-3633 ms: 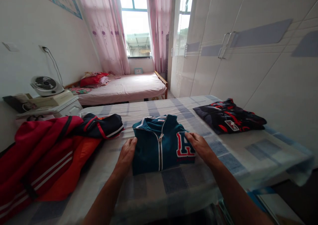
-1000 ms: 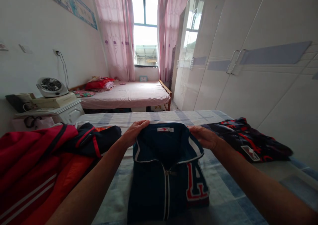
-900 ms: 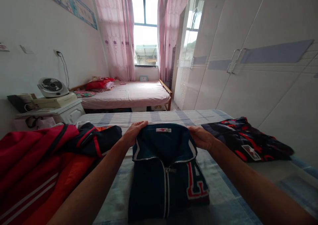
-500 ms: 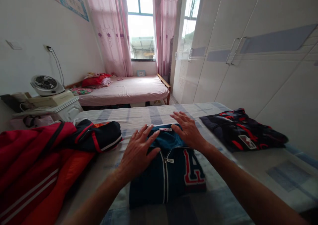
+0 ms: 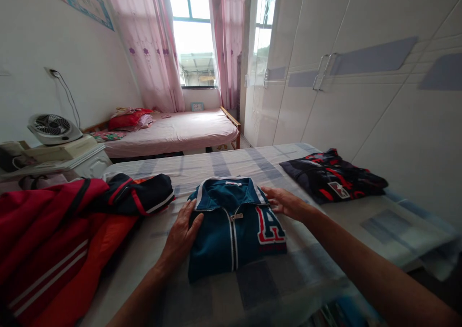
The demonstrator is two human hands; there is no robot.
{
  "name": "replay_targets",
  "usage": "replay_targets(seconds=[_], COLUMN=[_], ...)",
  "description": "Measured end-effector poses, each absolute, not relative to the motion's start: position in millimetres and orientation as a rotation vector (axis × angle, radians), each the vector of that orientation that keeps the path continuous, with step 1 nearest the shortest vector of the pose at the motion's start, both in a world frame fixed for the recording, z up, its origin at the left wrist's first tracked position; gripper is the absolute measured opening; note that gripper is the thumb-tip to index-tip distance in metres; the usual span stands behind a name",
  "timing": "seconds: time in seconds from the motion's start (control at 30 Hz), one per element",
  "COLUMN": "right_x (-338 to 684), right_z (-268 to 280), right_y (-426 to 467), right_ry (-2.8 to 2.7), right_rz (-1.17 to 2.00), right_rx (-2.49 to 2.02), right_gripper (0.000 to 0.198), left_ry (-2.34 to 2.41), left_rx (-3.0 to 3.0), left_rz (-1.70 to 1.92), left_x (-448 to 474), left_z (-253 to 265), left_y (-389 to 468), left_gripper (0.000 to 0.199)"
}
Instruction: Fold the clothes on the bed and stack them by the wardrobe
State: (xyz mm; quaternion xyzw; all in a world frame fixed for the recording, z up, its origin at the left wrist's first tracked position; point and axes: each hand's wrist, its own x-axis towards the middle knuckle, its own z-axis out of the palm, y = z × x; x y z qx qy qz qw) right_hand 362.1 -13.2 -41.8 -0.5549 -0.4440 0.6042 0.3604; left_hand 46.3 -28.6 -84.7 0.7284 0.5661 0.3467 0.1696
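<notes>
A folded teal zip-up jacket (image 5: 212, 235) lies front up on the bed, its collar spread and a red, white and navy letter A on its chest. Against its left edge rests my left hand (image 5: 182, 233), fingers stretched out along the side. My right hand (image 5: 287, 204) touches the right shoulder by the collar, fingers extended and apart; some fingertips are partly hidden. Neither hand grips the cloth. Beyond my right hand lies a folded black garment (image 5: 332, 177) with red marks and a white patch.
A heap of red, orange and navy clothes (image 5: 54, 240) covers the bed's left side. The checked sheet (image 5: 249, 161) spreads under everything. Further off stand a fan (image 5: 54, 127) on a cabinet, a second bed with pink bedding (image 5: 180, 132), and white wardrobes (image 5: 361, 110) along the right.
Both hands have moved from the collar out and down to the jacket's sides, leaving the collar uncovered and spread wider. The camera view has shifted slightly to the right.
</notes>
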Motion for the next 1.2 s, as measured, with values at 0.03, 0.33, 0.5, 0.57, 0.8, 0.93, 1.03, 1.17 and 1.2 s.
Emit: replay_targets(seconds=[0.03, 0.33, 0.5, 0.57, 0.8, 0.93, 1.03, 1.17, 1.2], right_x=[363, 336, 327, 323, 313, 342, 386, 460, 478], right_z=[-42, -42, -42, -42, -22, 23, 60, 72, 65], right_y=[-18, 1, 0, -5, -26, -26, -17, 0, 3], right_ry=[-1.061, -0.628, -0.675, -0.658, -0.478, -0.588, -0.688, -0.646, -0.579], right_rz=[1.656, 2.091, 2.08, 2.115, 2.021, 1.704, 1.349, 0.903, 0.803], right_rx=[-1.357, -1.215, -1.121, -1.057, -0.863, -0.857, -0.916, -0.938, -0.949], right_gripper=[0.038, 0.025, 0.02, 0.021, 0.03, 0.035, 0.039, 0.037, 0.033], left_ry=[1.606, 1.579, 1.576, 1.58, 1.591, 1.557, 1.559, 1.556, 1.558], left_rx=[2.068, 2.073, 2.046, 2.033, 1.936, 1.954, 1.976, 1.976, 1.977], left_rz=[0.982, 1.008, 1.035, 1.023, 1.018, 1.078, 1.06, 1.067, 1.064], left_x=[47, 40, 38, 37, 33, 30, 28, 25, 24], left_z=[-90, -102, -100, -99, -99, -108, -114, -123, -125], left_y=[-28, -18, -18, -18, -15, -11, -7, -3, -1], left_gripper=[0.058, 0.063, 0.06, 0.059, 0.06, 0.06, 0.058, 0.058, 0.06])
